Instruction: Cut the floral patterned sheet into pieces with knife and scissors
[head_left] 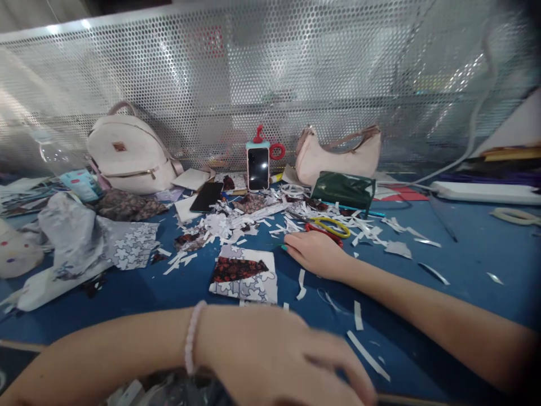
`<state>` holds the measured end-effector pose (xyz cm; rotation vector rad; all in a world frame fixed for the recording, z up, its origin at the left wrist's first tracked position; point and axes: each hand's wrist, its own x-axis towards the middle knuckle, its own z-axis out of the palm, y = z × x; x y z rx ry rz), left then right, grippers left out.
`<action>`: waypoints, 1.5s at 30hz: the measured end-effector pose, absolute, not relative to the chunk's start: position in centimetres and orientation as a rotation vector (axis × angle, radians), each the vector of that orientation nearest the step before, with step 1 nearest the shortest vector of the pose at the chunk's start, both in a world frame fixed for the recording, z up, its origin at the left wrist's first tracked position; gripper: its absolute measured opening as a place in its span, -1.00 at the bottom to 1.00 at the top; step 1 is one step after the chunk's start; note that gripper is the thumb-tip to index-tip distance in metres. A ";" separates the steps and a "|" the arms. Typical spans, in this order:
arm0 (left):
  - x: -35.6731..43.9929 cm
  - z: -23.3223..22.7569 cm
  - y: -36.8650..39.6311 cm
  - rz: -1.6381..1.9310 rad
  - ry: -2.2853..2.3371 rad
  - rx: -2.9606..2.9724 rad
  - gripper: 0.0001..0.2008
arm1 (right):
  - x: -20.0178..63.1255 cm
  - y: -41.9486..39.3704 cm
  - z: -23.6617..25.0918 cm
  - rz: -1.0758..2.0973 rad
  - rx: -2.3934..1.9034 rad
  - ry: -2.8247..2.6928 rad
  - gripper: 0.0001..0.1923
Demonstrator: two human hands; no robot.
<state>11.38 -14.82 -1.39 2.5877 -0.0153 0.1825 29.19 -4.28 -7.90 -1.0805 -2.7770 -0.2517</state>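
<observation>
My left hand (270,352), with a pale beaded bracelet (192,337) at its wrist, reaches across the near edge of the table, blurred by motion. Its fingers look stretched and apart; nothing shows in them. My right hand (319,256) rests on the blue table with fingers curled together. A small teal spot shows at its fingertips; whether they hold anything I cannot make out. Left of it lies a patchwork fabric square (245,273), grey floral with a dark red-and-black strip. Just behind the hand are scissors with yellow handles (332,226) and a red-handled tool (323,232), partly covered.
White paper scraps (220,223) litter the blue table (169,293). Behind them stand a phone (258,169), a cream backpack (127,149) and a beige handbag (338,160). A dark green pouch (344,190) lies nearby. Floral fabric (133,242) is heaped left, before a perforated metal screen (236,73).
</observation>
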 end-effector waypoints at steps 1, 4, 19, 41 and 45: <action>10.6 -1.8 -14.0 0.278 0.140 2.694 -0.77 | 29.2 -4.3 -7.9 -0.254 -1.086 -2.777 -0.75; 7.9 -2.8 -11.6 0.490 0.517 2.902 -0.78 | 29.0 -4.5 -7.7 -0.260 -1.101 -2.773 -0.75; 3.8 -4.8 -7.5 0.296 1.011 3.073 -0.81 | 28.8 -4.8 -7.4 -0.261 -1.159 -2.752 -0.76; 4.2 -5.2 -7.7 0.326 1.177 2.845 -0.80 | 29.3 -4.7 -7.1 -0.225 -1.199 -2.659 -0.74; 4.2 -5.1 -7.6 0.308 1.184 2.830 -0.81 | 29.4 -4.8 -6.9 -0.224 -1.195 -2.654 -0.74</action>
